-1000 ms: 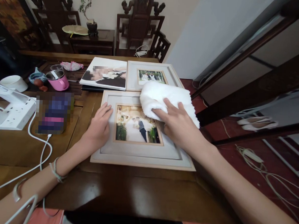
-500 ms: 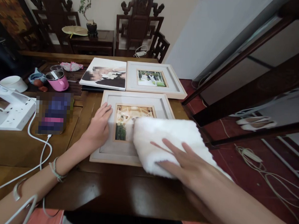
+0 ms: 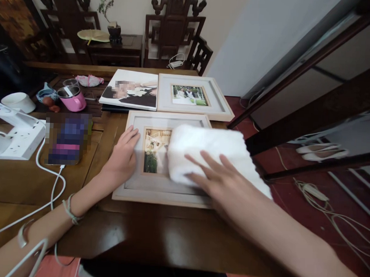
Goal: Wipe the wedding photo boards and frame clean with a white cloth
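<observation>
A light wooden picture frame with a garden photo in its middle lies flat on the table. My left hand grips its left edge, fingers over the rim and thumb hidden. Over the frame's right half lies a folded, fluffy white cloth, covering part of the photo. My right hand presses on this cloth with fingers spread and holds it against the frame; the palm side is hidden.
Behind stand a second framed photo and a photo panel. To the left are a pink mug, a white bowl, a power strip with cables and a blurred-out phone-like object. Dark wooden rails rise on the right.
My right hand and the cloth have slid away from me, up the frame, uncovering its lower border. My left hand stays on the left edge.
</observation>
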{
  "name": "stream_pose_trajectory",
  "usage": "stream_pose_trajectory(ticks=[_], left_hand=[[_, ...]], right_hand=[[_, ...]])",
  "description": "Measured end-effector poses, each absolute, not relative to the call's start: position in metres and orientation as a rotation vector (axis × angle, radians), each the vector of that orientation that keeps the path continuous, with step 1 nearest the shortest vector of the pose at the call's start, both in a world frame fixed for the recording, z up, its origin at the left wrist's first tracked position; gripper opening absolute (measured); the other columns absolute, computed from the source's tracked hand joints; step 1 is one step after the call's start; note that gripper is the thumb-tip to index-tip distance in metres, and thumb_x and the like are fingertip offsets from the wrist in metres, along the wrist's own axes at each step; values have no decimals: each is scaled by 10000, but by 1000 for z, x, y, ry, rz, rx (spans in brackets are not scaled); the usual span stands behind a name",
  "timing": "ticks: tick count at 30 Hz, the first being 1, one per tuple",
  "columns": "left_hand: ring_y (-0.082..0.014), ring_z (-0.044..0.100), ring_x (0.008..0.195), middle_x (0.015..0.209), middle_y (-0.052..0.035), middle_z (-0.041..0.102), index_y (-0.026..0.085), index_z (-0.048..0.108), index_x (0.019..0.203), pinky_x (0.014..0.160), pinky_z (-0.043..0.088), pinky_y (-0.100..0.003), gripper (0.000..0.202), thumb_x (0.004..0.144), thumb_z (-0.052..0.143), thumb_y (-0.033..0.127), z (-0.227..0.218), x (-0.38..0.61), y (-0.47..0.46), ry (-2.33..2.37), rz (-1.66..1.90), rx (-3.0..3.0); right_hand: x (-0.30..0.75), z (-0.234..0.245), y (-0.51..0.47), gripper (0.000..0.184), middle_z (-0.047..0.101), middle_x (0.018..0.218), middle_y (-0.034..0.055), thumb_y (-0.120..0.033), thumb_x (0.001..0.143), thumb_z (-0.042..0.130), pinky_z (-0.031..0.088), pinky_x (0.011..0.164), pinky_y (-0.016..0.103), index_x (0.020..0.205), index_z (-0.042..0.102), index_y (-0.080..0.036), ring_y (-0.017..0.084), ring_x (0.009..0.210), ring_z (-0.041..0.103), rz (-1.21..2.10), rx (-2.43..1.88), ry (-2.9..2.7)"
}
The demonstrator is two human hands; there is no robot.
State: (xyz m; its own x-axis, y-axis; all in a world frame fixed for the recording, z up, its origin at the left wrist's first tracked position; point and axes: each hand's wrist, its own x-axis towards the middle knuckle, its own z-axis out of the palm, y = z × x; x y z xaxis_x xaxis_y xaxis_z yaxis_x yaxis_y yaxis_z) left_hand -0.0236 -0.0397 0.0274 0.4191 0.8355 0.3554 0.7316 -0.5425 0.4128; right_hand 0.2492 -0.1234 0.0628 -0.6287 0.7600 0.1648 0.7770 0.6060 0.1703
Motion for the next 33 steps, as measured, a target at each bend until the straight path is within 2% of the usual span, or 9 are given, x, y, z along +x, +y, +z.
stream_pose_trajectory(ticks=[3,5,11,14,17,21,24,27,33], left_hand=[[-318,362,1428,1430,-205,517,45,542,1332,1174,318,-554,529,839,359,-14,29,-23,-41,1389,796,2482],[-317,362,1427,1429,-202,519,48,540,1334,1174,316,-557,533,838,357,-14,30,-24,-41,1382,796,2488],[-319,352,1432,1434,-196,515,60,542,1340,1173,316,-555,549,822,378,-16,30,-27,-41,1353,795,2474],[-309,359,1430,1432,-172,524,97,544,1345,1171,318,-557,556,827,378,-16,28,-27,-40,1347,816,2483],[-296,370,1426,1427,-165,534,96,545,1337,1168,330,-545,555,824,372,-23,27,-28,-39,1359,837,2491],[-314,370,1423,1412,-222,532,10,544,1312,1169,329,-538,534,812,362,-33,32,-29,-41,1386,809,2490],[-313,364,1426,1419,-221,526,21,540,1320,1166,330,-547,538,815,363,-36,35,-30,-44,1388,805,2486],[-311,361,1429,1422,-213,523,40,537,1329,1164,329,-554,540,821,367,-31,38,-31,-46,1376,807,2489],[-300,328,1447,1448,-186,503,82,513,1362,1162,321,-565,570,823,361,-27,39,-34,-47,1343,779,2499]], right_hand=[[259,72,-166,609,563,1429,17,78,712,456,489,991,569,1102,694,-325,342,1310,512,-202,-1256,-2779],[264,80,-174,648,554,1437,-3,83,704,422,497,1016,517,1123,685,-335,298,1327,503,-91,-1249,-2797],[262,77,-101,640,568,1404,154,74,724,368,409,1077,611,1265,595,-182,334,1391,410,-168,-1460,-2588],[252,69,-62,614,587,1371,192,68,744,390,395,1059,640,1299,560,-133,369,1398,388,-266,-1576,-2536],[241,69,-57,606,495,1458,212,72,731,427,389,1028,676,1294,569,-99,434,1379,385,-350,-1557,-2642],[238,74,-108,628,493,1463,193,73,694,457,455,958,678,1253,634,-152,473,1319,450,-341,-1470,-2761],[243,79,-161,608,544,1442,66,68,771,428,496,962,615,1177,681,-307,387,1308,503,-261,-1367,-2793],[246,83,-189,544,558,1429,0,36,816,426,525,957,574,1064,710,-356,338,1297,528,-169,-1283,-2807],[244,77,-129,712,533,1448,110,62,687,403,420,1056,631,1307,579,-237,357,1379,424,-170,-1458,-2546]])
